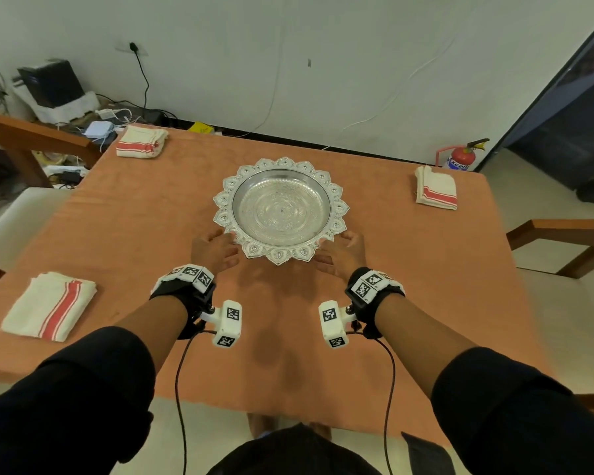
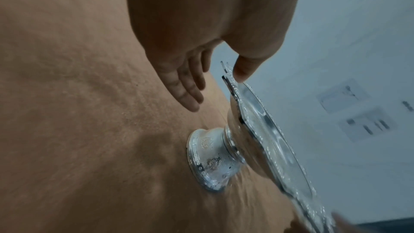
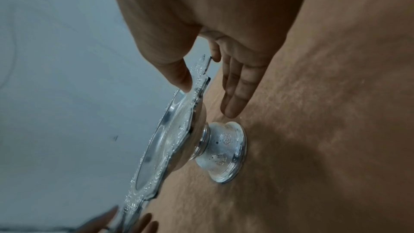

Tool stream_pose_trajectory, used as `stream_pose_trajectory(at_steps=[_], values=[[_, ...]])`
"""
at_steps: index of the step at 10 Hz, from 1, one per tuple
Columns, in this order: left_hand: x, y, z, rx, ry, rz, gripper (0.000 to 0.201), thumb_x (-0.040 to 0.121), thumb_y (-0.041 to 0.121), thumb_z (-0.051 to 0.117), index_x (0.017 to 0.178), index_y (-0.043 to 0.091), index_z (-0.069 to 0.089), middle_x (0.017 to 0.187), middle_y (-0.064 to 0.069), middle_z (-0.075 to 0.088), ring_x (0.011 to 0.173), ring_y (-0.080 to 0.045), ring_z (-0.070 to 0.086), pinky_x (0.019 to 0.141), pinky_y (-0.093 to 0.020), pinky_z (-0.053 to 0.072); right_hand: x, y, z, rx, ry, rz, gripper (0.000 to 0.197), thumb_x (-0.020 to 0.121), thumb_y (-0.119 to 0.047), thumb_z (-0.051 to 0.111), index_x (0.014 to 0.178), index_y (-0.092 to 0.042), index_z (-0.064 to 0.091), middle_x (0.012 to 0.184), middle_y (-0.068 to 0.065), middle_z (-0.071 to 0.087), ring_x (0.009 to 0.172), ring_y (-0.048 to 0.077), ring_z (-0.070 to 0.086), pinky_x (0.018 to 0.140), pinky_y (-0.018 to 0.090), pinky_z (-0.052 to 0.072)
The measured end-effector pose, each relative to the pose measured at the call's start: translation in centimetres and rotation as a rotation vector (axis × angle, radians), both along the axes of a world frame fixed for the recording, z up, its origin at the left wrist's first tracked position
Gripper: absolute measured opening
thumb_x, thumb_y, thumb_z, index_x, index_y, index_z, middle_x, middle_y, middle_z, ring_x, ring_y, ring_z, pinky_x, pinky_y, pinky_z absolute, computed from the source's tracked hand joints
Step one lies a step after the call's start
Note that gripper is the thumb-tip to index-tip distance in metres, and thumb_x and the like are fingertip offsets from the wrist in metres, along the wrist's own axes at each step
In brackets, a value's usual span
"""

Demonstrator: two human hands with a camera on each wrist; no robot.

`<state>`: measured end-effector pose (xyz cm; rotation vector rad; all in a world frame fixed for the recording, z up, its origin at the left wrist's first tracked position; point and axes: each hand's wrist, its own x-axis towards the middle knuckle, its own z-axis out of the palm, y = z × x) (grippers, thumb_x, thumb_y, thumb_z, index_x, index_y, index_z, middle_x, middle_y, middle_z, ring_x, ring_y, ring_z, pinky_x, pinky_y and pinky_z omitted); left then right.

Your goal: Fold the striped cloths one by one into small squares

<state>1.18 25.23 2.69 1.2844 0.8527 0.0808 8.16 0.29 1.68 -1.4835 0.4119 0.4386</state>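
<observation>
Three folded cream cloths with red stripes lie on the orange table (image 1: 144, 214): one at the far left (image 1: 141, 142), one at the far right (image 1: 436, 188), one at the near left (image 1: 50, 305). My hands touch none of them. In the middle stands a silver pedestal dish (image 1: 336, 197). My left hand (image 1: 216, 250) is at its near-left rim, my right hand (image 1: 340, 252) at its near-right rim. On each hand the thumb tip rests on the rim's top and the straight fingers reach under it, shown for the left hand (image 2: 215, 89) and the right hand (image 3: 208, 98). The dish's foot (image 2: 210, 159) (image 3: 221, 148) sits on the table.
Wooden chairs stand at the left (image 1: 31, 135) and right (image 1: 563, 234) of the table. A red fire extinguisher (image 1: 463, 156) lies on the floor past the far right corner. Cables and chargers (image 1: 100, 126) clutter the far left. A white wall runs behind.
</observation>
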Motion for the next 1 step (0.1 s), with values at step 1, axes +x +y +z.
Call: stream_pose_trajectory(at_steps=[1], values=[[0.14,0.24,-0.38,0.283,0.033,0.032,0.064,0.095,0.028,0.069,0.149,0.011,0.040,0.131,-0.014,0.060,0.111,-0.029,0.063,0.094,-0.046,0.055,0.49,-0.71,0.21,-0.229,-0.122,0.037,0.075,0.085,-0.028,0.074,0.143,-0.034,0.028,0.120,0.004,0.063,0.092,0.029,0.073,0.079,0.051,0.063]])
